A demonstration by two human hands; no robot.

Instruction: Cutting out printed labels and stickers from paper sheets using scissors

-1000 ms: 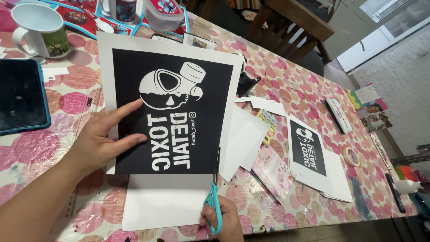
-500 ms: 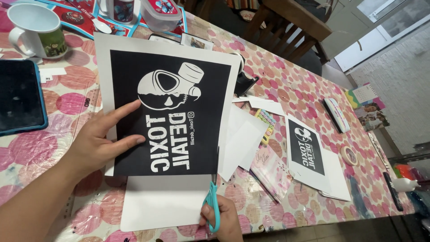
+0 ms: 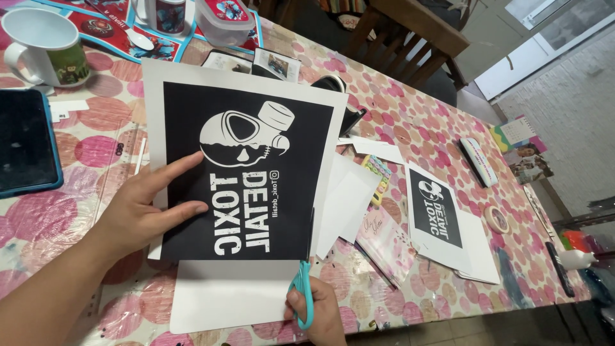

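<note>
Black skull-print sheet: left hand spread flat; right hand seemingly gripping scissors.

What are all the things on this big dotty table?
Big printed sheet: one, black with a white skull picture and white border, middle, being cut.
Scissors: one pair, teal handles, at the sheet's right edge.
Small printed sheet: one, black and white, right.
Blank papers: a few, white, beside the big sheet.
Mug: one, white with a green picture, top left.
Tablet: one, dark with a blue case, left.
Tape roll: one, pale, right.
Plastic box: one, clear, top.
Table: one, pink-dotted cover.
Chair: one, brown wood, behind.
Left hand: flat on the big sheet.
Right hand: holding the scissors.
</note>
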